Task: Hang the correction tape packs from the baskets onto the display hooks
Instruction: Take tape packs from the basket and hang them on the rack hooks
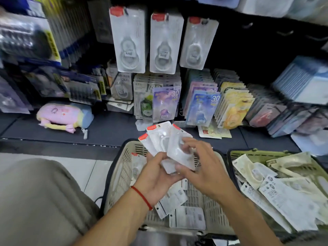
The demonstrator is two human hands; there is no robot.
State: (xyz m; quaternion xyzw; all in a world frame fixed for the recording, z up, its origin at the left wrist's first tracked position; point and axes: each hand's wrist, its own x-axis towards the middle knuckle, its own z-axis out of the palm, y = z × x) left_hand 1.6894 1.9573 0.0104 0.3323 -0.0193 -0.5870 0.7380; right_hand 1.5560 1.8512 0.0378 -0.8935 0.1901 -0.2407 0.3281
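A fan of three white correction tape packs [160,137] with red tops is held above the beige basket [122,176]. My left hand [156,178] grips their lower ends from below, a red cord on its wrist. My right hand [200,162] pinches the rightmost pack from the right side. More packs [186,217] lie face down on the basket floor. Three rows of the same white packs [130,41] hang on display hooks above. Bare hooks [284,33] stick out of the dark panel at the upper right.
A green basket [252,153] at right holds several cream packs. Coloured tape packs [204,107] stand on the dark shelf behind the baskets. A pink plush pouch [62,116] lies at shelf left. My grey-clothed knee [39,201] fills the lower left.
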